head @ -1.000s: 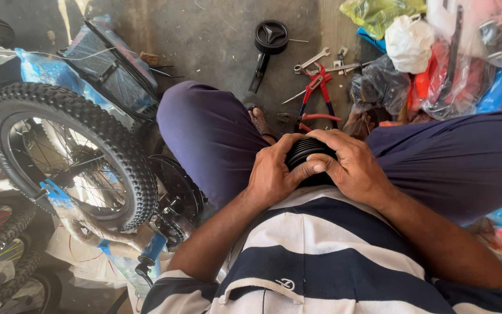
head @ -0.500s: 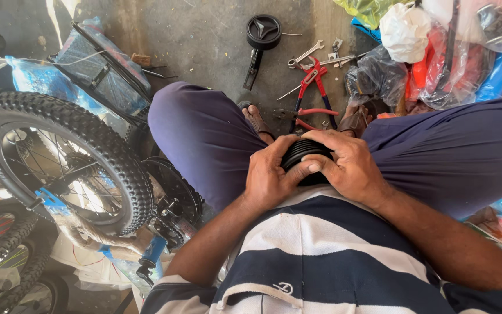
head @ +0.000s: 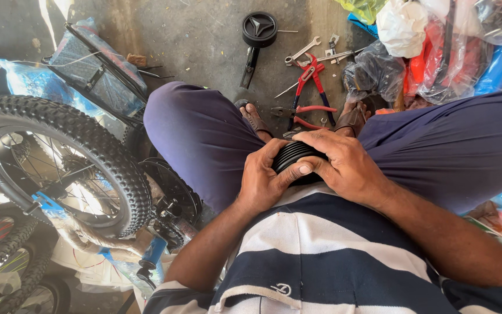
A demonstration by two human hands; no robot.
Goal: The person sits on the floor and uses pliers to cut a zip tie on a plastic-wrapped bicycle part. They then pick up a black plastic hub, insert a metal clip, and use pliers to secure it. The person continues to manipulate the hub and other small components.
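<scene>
From the head camera, looking straight down at a seated person's lap, both hands are clenched around a small black ribbed rubber tyre held against the stomach, between the thighs. The left hand grips the tyre's near-left side, its thumb lying across the ribbed tread, while the right hand covers the tyre's far-right side, fingers curled over the top edge; the two hands touch each other at the thumbs. Just below the hands is a navy and white striped shirt, and to either side of them spread the knees in dark blue trousers. Just beyond the hands, on the concrete floor, two sandalled feet flank a pair of red-handled pliers, with a second red-handled cutter lying closer to the hands. Farther out past the pliers lie a silver open-ended spanner and a small black wheel on a bracket. Well off to the left of the hands stands a child's bicycle, its knobbly black wheel partly wrapped in blue plastic. Beyond the right hand, to the far right, is a heap of clear plastic bags holding coloured parts whose kind cannot be made out.
</scene>
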